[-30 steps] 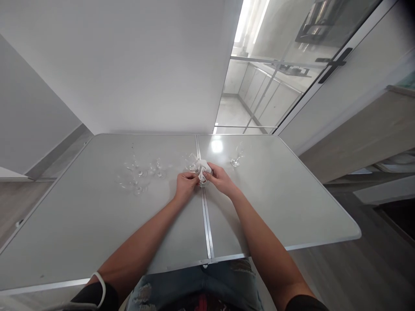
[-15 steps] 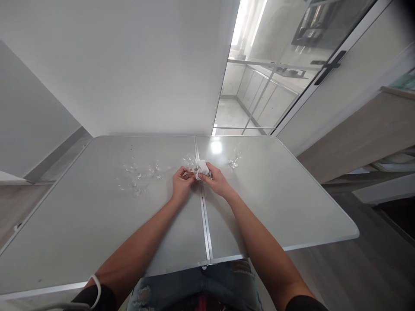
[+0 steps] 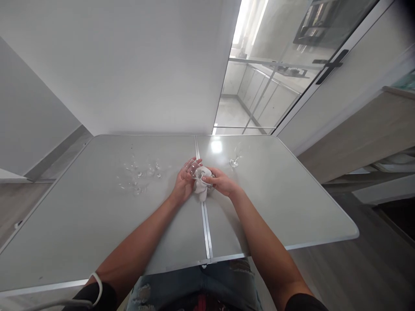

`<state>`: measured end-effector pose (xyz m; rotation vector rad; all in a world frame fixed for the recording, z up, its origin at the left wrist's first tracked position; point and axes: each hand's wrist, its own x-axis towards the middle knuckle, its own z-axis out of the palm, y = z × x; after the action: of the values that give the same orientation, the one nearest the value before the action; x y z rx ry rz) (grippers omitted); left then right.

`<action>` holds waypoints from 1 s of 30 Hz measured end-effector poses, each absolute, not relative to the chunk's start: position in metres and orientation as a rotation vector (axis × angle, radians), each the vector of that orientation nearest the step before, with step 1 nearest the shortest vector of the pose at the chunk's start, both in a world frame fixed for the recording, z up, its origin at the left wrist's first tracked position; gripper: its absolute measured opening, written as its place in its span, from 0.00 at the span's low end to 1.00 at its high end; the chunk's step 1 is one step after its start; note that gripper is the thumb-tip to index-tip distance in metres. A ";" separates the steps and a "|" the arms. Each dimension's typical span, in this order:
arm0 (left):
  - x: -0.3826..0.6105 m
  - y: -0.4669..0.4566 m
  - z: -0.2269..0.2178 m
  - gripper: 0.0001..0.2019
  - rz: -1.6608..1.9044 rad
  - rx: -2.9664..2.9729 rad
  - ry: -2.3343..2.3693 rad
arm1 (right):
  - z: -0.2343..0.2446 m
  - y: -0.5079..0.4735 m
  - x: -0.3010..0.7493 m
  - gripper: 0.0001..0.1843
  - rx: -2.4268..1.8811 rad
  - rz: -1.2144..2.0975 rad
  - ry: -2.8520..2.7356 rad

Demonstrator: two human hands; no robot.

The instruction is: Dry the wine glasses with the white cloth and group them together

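My left hand (image 3: 183, 183) cups the bowl of a clear wine glass (image 3: 193, 169) over the middle seam of the grey table (image 3: 97, 224), its fingers curled round the glass. My right hand (image 3: 220, 181) is closed on a crumpled white cloth (image 3: 201, 186) and presses it against the glass. The cloth hangs down a little between the two hands. The stem and foot of the held glass are hidden by the cloth and fingers.
Several clear stemmed glasses (image 3: 138, 175) stand in a cluster on the left half of the table. One more wine glass (image 3: 235, 156) stands alone at the back right. A glass sliding door (image 3: 292, 65) is behind the table; a white wall is on the left.
My left hand has turned and shifted from pinching the glass to cupping its bowl. My right hand with the cloth has dropped slightly, and the cloth now hangs lower.
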<state>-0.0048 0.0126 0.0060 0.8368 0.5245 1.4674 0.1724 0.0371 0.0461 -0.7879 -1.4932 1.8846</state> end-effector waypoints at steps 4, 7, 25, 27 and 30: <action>-0.004 0.017 -0.001 0.29 1.556 0.830 0.602 | 0.043 0.038 0.169 0.22 -0.952 1.510 -1.835; -0.004 0.020 -0.003 0.23 1.655 0.794 0.633 | 0.041 0.034 0.161 0.20 -1.111 0.889 -2.128; -0.010 0.027 -0.008 0.16 1.710 0.696 0.607 | 0.033 0.033 0.152 0.15 -1.135 0.705 -2.119; -0.010 0.027 -0.008 0.15 1.720 0.700 0.615 | 0.032 0.032 0.149 0.14 -1.156 0.539 -2.192; -0.010 0.027 -0.008 0.16 1.695 0.693 0.636 | 0.032 0.033 0.151 0.09 -1.185 0.791 -2.099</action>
<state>-0.0099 0.0267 -0.0082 0.6927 0.6357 1.6946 0.1506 0.0334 0.0318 -1.1853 -2.0991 0.7907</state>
